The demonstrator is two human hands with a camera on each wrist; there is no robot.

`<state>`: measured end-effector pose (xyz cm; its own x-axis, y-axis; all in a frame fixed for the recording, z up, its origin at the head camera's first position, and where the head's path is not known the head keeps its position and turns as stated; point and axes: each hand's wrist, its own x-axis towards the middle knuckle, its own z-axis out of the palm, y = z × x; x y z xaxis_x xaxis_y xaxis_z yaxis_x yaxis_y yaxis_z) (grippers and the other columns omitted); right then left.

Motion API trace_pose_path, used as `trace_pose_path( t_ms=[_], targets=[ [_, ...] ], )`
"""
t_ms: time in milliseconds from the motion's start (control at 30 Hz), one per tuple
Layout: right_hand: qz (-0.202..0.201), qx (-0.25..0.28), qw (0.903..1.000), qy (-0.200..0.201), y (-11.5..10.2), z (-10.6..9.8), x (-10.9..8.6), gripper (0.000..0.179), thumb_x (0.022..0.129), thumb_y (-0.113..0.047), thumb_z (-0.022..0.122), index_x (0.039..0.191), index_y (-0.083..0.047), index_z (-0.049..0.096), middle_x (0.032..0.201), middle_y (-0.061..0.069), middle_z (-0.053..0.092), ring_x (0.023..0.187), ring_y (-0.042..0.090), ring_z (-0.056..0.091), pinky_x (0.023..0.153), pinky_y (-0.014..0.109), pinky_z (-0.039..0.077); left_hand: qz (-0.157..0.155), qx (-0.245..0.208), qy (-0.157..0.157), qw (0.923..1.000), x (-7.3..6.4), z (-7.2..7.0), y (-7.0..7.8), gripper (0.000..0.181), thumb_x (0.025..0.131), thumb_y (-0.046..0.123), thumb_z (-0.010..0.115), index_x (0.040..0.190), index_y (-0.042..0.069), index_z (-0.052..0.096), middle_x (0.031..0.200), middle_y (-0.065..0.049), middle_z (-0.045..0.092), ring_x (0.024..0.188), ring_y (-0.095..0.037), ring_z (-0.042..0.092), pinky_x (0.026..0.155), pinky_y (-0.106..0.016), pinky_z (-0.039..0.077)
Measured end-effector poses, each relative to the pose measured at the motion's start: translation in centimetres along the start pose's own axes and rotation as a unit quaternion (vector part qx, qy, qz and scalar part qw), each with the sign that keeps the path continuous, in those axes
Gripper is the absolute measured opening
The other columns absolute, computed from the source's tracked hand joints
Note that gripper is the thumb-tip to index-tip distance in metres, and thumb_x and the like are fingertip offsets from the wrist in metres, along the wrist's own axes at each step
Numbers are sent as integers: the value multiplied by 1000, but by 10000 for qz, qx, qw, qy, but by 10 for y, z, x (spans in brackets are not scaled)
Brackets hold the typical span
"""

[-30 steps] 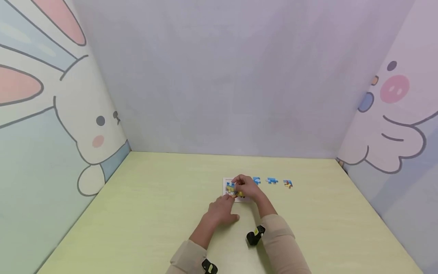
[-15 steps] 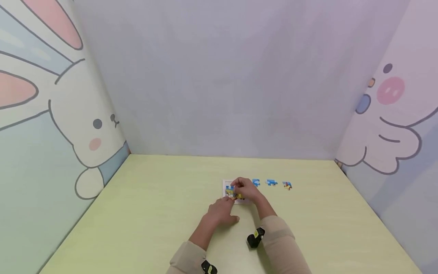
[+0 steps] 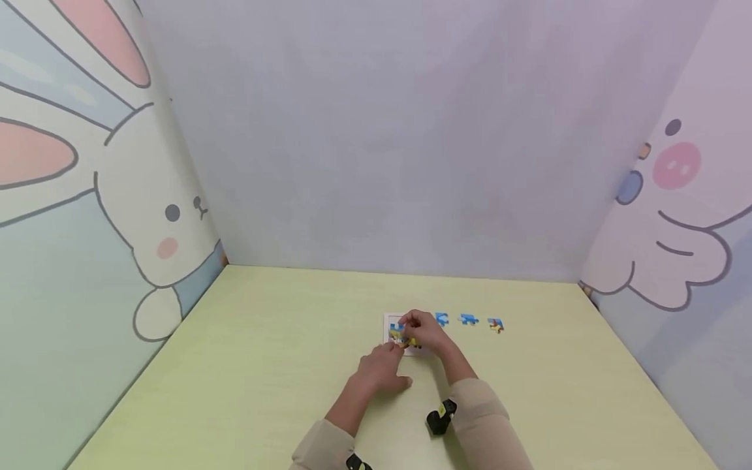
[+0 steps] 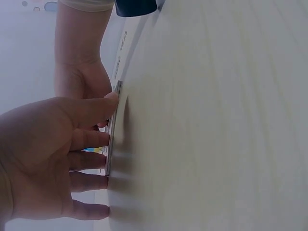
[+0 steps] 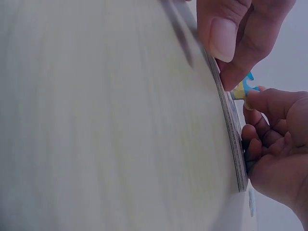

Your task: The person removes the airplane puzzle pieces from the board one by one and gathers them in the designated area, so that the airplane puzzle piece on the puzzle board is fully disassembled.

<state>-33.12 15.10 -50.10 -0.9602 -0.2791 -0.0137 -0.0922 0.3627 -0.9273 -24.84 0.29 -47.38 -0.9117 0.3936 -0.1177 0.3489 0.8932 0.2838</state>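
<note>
The left hand (image 3: 384, 369) lies at the near edge of the small jigsaw board (image 3: 386, 331), on the pale yellow tabletop (image 3: 247, 365). Its fingers are straight and its thumb reaches out to the right; it holds nothing that shows. In its wrist view the outermost fingertip sits past the board's end, while others touch the edge, as though steadying it.

The board lies flat with its white border facing the person. Blue and yellow picture sections show inside it, some hidden under the hands; its far strip looks pale and seems unfilled.

Over the right part of the board is the right hand (image 3: 427, 331), fingers bent. The right wrist view shows it pinching a blue-and-yellow jigsaw piece (image 5: 240, 90), tilted up from the board rather than lying flat; whether its lower side touches the board cannot be told.

Right of that hand, well apart from one another, lie a blue loose piece (image 3: 442, 318), a second blue loose piece (image 3: 468, 319) and a red, yellow and blue loose piece (image 3: 496, 325).

Over the last second almost nothing changes: both hands keep their places and the row stays as it was. The fitting of the pinched piece therefore looks unfinished.
</note>
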Motion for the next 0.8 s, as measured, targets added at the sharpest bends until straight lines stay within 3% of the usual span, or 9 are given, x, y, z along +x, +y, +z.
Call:
trace_pose_path(
  t_ms=[133, 267, 433, 600, 800],
  targets=[
    [-76, 423, 9982, 411, 4, -5, 1, 12, 88, 3, 57, 99, 0, 61, 80, 8, 53, 69, 19, 47, 58, 28, 41, 19, 55, 103, 9999, 2, -1, 1, 61, 81, 41, 68, 128, 5, 53, 128, -8, 50, 111, -26, 49, 77, -45, 48],
    [59, 995, 9902, 977, 11, -18, 0, 14, 89, 0, 58, 103, 0, 61, 89, 9, 53, 79, 19, 48, 66, 26, 43, 6, 20, 110, 9999, 6, -2, 3, 62, 81, 42, 68, 130, 6, 52, 130, -9, 48, 115, -26, 48, 78, -47, 47],
    [116, 1229, 9865, 1076, 13, -35, -9, 21, 89, -3, 58, 110, 2, 57, 90, 11, 54, 78, 20, 50, 64, 26, 44, -14, 6, 120, 9999, 10, -2, 5, 62, 80, 42, 69, 128, 7, 53, 130, -9, 49, 114, -26, 48, 80, -46, 47],
    [111, 1065, 9903, 881, 12, -53, -21, 23, 89, -7, 60, 110, 4, 56, 86, 9, 55, 71, 19, 49, 62, 31, 44, -54, -72, 77, 9999, 12, -1, 5, 61, 81, 41, 69, 129, 6, 53, 133, -10, 47, 119, -28, 45, 86, -48, 44],
    [379, 378, 9938, 972, 21, -79, -27, 20, 90, -10, 61, 104, 4, 59, 84, 7, 56, 70, 18, 47, 61, 32, 42, -106, -181, -23, 9998, 13, 1, 7, 61, 82, 39, 68, 131, 7, 51, 138, -11, 43, 124, -28, 40, 90, -49, 41]
  ],
)
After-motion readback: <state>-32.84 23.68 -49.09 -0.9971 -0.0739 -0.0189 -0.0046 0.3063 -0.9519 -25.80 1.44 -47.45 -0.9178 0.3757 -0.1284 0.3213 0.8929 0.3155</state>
